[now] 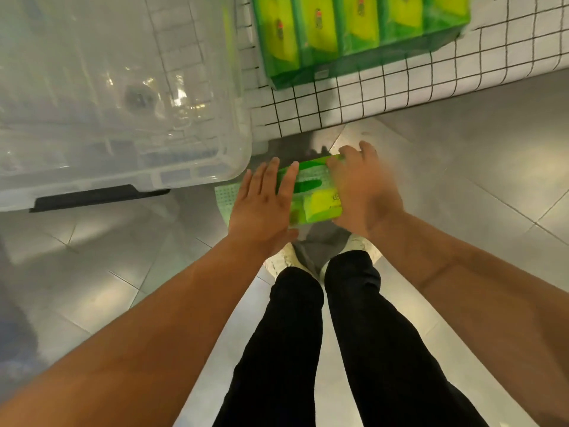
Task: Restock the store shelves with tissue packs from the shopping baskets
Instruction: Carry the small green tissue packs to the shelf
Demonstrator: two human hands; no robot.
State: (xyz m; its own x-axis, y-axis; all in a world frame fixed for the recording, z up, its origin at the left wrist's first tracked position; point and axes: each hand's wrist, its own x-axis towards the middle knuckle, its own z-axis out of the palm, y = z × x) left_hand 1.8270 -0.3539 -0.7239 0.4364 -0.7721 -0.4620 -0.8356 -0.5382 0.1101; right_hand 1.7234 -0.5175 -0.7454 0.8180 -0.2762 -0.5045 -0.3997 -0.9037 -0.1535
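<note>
Nearest to the camera are the person's legs in black trousers (pixel 354 334) and pale shoes (pixel 286 257) on the tiled floor (pixel 477 186). Just above the shoes the two hands carry one green tissue pack (pixel 311 192) between them, in the air, in front of the front edge of the shelf (pixel 462 72) and not yet on it. The left hand (pixel 264 204) lies flat, with fingers straight, against the left part of the pack. The right hand (pixel 363 192) is blurred, but its fingers seem curled over the far right end, so it does the real grasping. To the left of the hands stands a clear plastic bin (pixel 123 87), its near right corner close to the pack. Farther back, on the shelf behind the wire grid, a row of green packs (pixel 354 29) stands upright, side by side. For a good placing, the person would probably lift the pack above the front edge, turn it to the same upright position as the row, and set it just beside the row. The flat left hand supports only, so the pack may slip if the right hand loosens.
</note>
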